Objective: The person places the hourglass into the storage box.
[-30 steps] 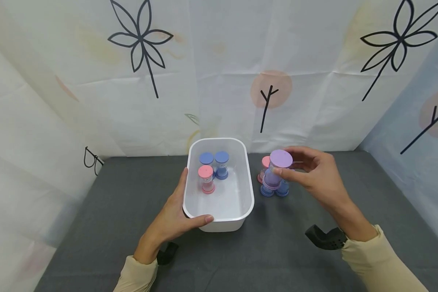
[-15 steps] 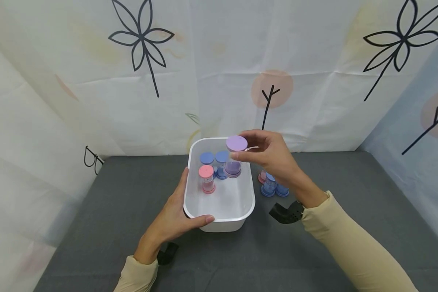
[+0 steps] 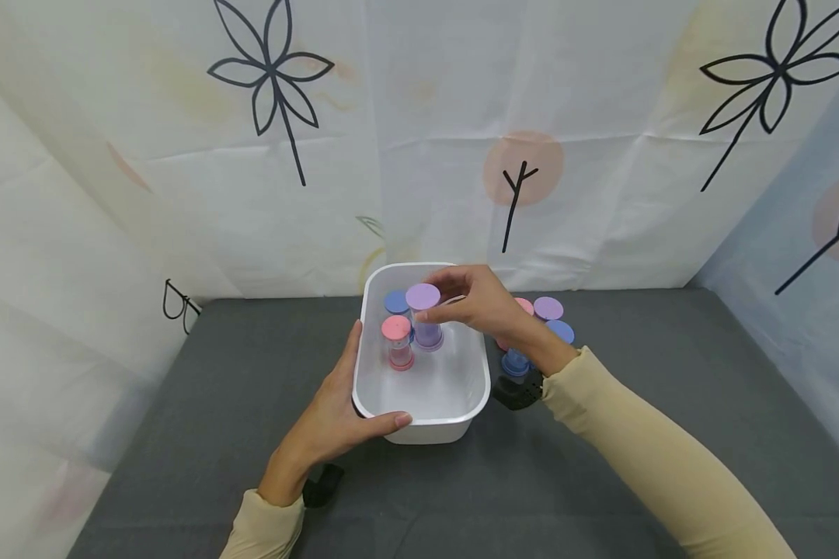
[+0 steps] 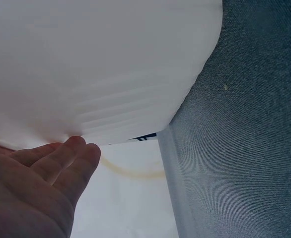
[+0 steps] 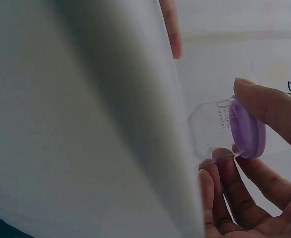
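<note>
A purple sand timer (image 3: pixel 422 296) is upright inside the white plastic tub (image 3: pixel 429 400); whether its base touches the tub floor, I cannot tell. My right hand (image 3: pixel 478 299) grips it near the purple cap (image 5: pixel 250 130), thumb on one side and fingers on the other. Beside it in the tub stand a pink sand timer (image 3: pixel 396 328) and a blue sand timer (image 3: pixel 396 302); a second blue one is hidden behind the purple timer. My left hand (image 3: pixel 328 404) lies along the tub's near left corner, thumb on the front rim. Its fairly straight fingers (image 4: pixel 61 161) touch the outer wall.
Right of the tub, partly behind my right wrist, stand more sand timers: a pink one (image 3: pixel 523 306), a purple one (image 3: pixel 548 308) and blue ones (image 3: pixel 560 331). The dark grey tabletop (image 3: pixel 419 505) ends at a patterned white cloth (image 3: pixel 433 194).
My right hand has carried the purple sand timer leftward from the group on the right, over the tub's rim and down into the tub. The left hand and tub have stayed put.
</note>
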Available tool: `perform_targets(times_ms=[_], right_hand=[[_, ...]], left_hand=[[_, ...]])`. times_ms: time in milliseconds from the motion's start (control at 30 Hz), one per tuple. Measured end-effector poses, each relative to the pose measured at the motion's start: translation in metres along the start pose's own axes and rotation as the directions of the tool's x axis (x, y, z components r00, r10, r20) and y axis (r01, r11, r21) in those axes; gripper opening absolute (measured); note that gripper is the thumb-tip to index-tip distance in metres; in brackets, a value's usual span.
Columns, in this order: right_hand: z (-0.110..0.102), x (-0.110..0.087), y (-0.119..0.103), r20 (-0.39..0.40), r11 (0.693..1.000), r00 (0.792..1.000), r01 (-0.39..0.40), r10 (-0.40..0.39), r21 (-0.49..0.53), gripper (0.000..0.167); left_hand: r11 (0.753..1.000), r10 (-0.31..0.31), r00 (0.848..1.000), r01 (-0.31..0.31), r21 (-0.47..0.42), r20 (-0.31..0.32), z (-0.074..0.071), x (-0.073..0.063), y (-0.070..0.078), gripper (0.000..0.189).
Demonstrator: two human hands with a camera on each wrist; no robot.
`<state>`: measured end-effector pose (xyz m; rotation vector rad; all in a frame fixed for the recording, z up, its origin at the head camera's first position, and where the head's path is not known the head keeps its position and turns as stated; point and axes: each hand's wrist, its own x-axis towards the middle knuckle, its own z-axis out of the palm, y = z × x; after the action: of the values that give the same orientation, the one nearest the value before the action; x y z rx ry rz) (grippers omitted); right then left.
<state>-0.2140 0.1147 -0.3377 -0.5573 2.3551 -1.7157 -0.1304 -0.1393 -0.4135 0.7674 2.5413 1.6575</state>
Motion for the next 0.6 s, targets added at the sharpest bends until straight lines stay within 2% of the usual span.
perform_targets(times_ms=[100,300,600], right_hand=[[0.001,0.0016,0.0029,0.012,0.999,1.0,-0.011,0.011,-0.034,0.044],[0.0008,0.0041,0.0034,0.041,0.989,0.999,0.024,-0.018,-0.144,0.041],[0.0013,0.0078,0.0016,0.079,0.943,0.997,0.004,0.024,-0.333,0.04]], left_hand=[[1.0,0.004,1.0,-0.004,-0.007,-0.001,0.0003,-0.0006,0.0001,0.131],[1.0,0.005,1.0,-0.005,0.001,-0.005,0.0006,-0.0013,0.0001,0.131],[1.0,-0.005,1.0,0.005,0.013,-0.007,0.0009,-0.0011,-0.001,0.13]])
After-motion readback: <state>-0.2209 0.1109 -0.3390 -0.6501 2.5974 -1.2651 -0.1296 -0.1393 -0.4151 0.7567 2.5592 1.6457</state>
